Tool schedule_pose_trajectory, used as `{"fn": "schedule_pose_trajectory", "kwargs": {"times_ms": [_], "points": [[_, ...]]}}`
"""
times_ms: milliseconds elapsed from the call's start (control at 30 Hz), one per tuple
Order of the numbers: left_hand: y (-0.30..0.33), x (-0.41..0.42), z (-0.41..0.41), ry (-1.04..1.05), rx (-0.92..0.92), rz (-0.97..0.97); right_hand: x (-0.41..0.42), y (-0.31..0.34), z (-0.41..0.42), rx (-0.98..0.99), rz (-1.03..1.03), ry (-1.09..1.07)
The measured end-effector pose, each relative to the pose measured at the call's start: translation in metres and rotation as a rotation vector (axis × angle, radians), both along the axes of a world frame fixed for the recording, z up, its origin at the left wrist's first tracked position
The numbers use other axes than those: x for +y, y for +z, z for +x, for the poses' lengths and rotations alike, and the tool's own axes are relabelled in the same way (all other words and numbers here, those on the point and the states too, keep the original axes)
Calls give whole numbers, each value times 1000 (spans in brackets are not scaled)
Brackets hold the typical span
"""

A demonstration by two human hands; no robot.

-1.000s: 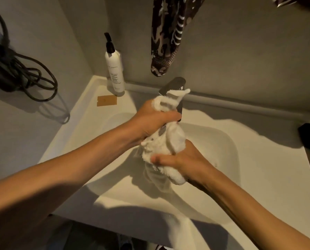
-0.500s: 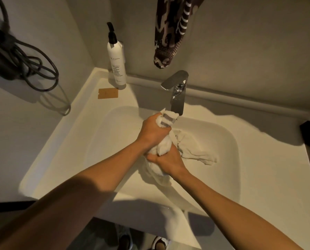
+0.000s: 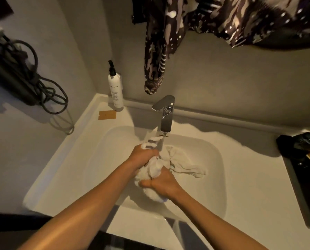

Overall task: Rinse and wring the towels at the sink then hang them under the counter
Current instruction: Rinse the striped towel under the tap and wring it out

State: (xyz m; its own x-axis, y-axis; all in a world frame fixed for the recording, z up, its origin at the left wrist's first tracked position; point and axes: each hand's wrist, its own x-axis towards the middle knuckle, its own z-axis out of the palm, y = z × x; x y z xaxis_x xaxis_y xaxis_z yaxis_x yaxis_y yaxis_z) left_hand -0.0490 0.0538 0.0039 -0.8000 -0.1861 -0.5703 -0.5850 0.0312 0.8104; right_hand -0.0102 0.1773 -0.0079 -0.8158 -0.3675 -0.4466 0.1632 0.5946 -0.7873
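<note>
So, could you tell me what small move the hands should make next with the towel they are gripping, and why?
Probably twist in opposite directions. The left hand grips the upper end of the bunched white towel and the right hand the lower, over the sink below the faucet. A second towel lies in the basin, so wringing comes before hanging.

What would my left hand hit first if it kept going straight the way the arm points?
Probably the faucet. The left hand, gripping the towel, points up toward the spout just beyond it; the towel's top end already sits near the spout. Depth is hard to judge.
</note>
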Motion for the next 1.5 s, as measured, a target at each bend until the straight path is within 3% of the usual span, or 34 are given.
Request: {"fn": "schedule_pose_trajectory", "kwargs": {"times_ms": [133,200,300,367,467,533,633,800,900,1000,1067,1133,1233,1400,1500], "points": [[9,0,29,151,-38,472,24,13,-6,49,61,67],[10,4,48,183,-6,555,37,17,-9,86,74,30],[15,9,72,13,-19,573,53,25,-4,132,35,-27],[28,16,77,-40,-2,479,59,34,4,183,15,-18],[47,24,71,106,96,255,64,41,15,230,-124,19],[59,25,67,175,197,74,71,47,22,174,-291,-21],[86,20,67,111,382,-195,81,59,22,-45,-578,-232],[150,13,69,-67,636,-245,86,81,16,-334,-916,-479],[189,14,65,-101,751,-327,88,91,6,-380,-904,-483],[223,19,56,-119,912,-438,91,96,-6,-265,-876,-612],[242,19,46,-160,1003,-521,94,104,-13,-213,-1013,-674],[264,18,34,-236,1050,-545,95,119,-17,-114,-1084,-581],[299,17,20,-238,1138,-603,87,142,-23,94,-870,-365],[345,23,4,-210,1292,-1105,69,172,-18,450,-574,-189],[366,37,2,-194,1334,-1077,58,206,-20,614,-561,-128]]}}
